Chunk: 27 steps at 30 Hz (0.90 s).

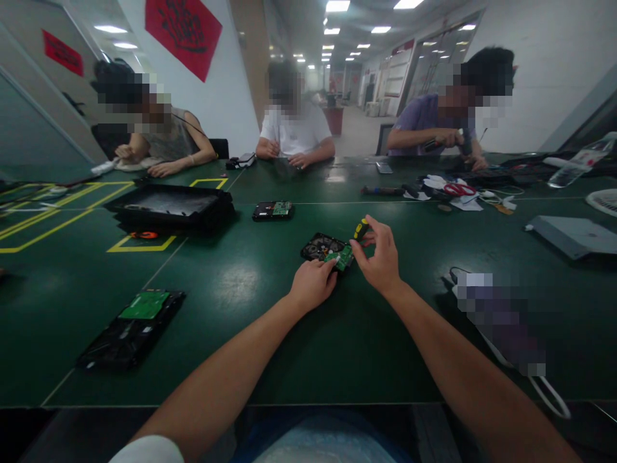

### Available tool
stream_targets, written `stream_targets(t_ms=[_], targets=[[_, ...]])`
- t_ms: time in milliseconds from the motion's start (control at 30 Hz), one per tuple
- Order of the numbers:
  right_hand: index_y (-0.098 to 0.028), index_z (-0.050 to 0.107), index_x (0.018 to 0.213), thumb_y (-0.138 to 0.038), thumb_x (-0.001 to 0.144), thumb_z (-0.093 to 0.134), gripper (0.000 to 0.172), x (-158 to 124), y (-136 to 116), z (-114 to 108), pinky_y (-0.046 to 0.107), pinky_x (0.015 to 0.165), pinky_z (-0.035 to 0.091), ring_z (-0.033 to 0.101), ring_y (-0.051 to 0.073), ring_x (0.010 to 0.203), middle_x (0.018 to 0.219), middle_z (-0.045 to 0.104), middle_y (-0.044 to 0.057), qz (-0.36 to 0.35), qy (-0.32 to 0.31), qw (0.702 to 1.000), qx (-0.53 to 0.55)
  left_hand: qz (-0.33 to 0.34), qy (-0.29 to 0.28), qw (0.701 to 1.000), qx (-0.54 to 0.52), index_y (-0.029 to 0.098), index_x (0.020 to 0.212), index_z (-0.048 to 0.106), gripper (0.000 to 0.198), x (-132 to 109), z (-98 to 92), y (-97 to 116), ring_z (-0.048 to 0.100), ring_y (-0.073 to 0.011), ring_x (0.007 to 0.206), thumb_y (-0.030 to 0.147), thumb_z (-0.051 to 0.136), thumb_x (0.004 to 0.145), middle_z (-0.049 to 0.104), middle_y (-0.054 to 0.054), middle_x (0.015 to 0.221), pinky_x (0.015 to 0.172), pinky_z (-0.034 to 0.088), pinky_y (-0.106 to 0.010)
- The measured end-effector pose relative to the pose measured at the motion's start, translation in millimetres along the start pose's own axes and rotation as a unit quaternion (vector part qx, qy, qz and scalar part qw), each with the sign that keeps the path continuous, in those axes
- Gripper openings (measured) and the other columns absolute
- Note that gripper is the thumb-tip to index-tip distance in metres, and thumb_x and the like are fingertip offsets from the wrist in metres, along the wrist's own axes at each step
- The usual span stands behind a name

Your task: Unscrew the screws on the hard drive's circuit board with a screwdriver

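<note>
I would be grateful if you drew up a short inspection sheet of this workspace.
Surface: green tabletop with yellow markings.
Work items: a dark drive with a green circuit board; a yellow-and-black screwdriver, tip contact unclear; two similar drives, one near left, one beyond.
Clutter: black trays, a grey box, a clear bottle; one item at right is obscured by pixelation.
Hands: left hand touches the circuit board, exact grip unclear; right hand holds the screwdriver.
Cables: dark cables at the far right.
Surroundings: three people across the table; red paper on the wall.
</note>
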State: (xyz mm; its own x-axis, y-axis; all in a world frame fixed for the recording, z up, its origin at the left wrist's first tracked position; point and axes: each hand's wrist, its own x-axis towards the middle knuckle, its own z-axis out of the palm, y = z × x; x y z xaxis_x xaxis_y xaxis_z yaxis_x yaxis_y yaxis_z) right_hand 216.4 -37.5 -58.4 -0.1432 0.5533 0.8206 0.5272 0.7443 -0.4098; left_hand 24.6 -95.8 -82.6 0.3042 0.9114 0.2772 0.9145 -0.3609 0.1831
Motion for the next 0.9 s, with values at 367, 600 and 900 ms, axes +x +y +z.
stream_targets(t_ms=[367,600,900], targets=[[-0.03,0.037,0.151,-0.029,0.093,0.063,0.064,0.4,2.0,0.0,0.044,0.078,0.064,0.065,0.022,0.09,0.131,0.054,0.012,0.0,0.001,1.0,-0.003,-0.043,-0.044,0.998,0.026,0.022,0.141,0.058,0.046,-0.8,-4.8,5.2,0.073,-0.0265,0.091,0.039,0.042,0.102,0.077,-0.01,0.101,0.083,0.055,-0.038],[-0.029,0.033,0.153,-0.024,0.093,0.06,0.066,-0.3,2.2,0.6,0.046,0.081,0.064,0.066,0.024,0.093,0.131,0.054,0.013,-0.005,-0.002,1.0,-0.004,-0.075,-0.086,0.992,0.048,0.025,0.146,0.052,0.049,-2.1,-10.3,11.8,0.075,-0.0295,0.084,0.045,0.038,0.103,0.077,-0.011,0.092,0.077,0.056,-0.04],[-0.028,0.036,0.151,-0.03,0.091,0.066,0.067,-1.2,4.6,2.6,0.045,0.078,0.065,0.067,0.022,0.088,0.132,0.055,0.013,0.002,0.005,1.0,-0.017,-0.058,-0.132,0.986,0.083,0.016,0.156,0.037,0.062,-5.8,-16.7,20.0,0.075,-0.0339,0.083,0.045,0.038,0.102,0.076,-0.017,0.095,0.074,0.056,-0.044]])
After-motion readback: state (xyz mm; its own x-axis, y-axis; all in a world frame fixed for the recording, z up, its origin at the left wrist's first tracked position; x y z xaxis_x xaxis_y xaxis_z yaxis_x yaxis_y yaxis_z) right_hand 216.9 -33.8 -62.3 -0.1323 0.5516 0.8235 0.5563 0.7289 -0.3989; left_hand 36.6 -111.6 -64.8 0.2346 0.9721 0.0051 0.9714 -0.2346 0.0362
